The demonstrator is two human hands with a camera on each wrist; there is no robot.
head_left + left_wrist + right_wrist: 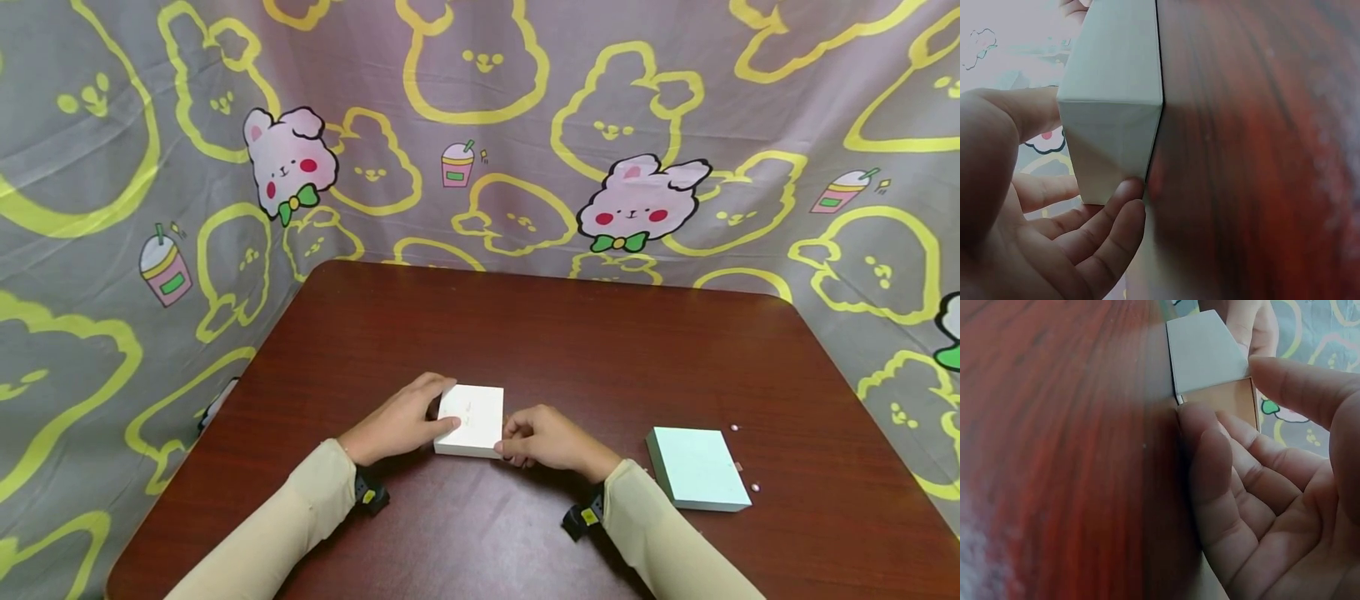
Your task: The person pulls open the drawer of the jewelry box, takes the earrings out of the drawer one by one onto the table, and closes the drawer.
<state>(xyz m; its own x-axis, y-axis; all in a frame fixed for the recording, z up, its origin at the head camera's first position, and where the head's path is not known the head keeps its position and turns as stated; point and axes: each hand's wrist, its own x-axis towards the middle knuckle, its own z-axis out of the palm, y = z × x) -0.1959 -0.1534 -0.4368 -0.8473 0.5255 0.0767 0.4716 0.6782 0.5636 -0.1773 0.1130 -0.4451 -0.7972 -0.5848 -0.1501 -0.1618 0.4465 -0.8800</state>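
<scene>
A flat white box (480, 417) with faint gold lettering lies on the table between both hands. My left hand (401, 423) holds its left side, thumb on the top face; in the left wrist view several fingertips (1129, 189) touch the box's end wall (1107, 147). At the box's right end, my right hand (553, 440) has its thumb at the top edge and curled fingertips at the lower edge. The right wrist view shows that end framed by the white shell (1204, 353), with a tan surface (1225, 400) inside, partly hidden by fingers.
A mint-green box (697, 467) sits on the brown table (525, 333) to the right, a small brown tab (738, 467) at its right side. Beside it lie two small pearl-like beads, a far bead (734, 427) and a near bead (755, 487). A patterned curtain (510, 208) hangs behind the table.
</scene>
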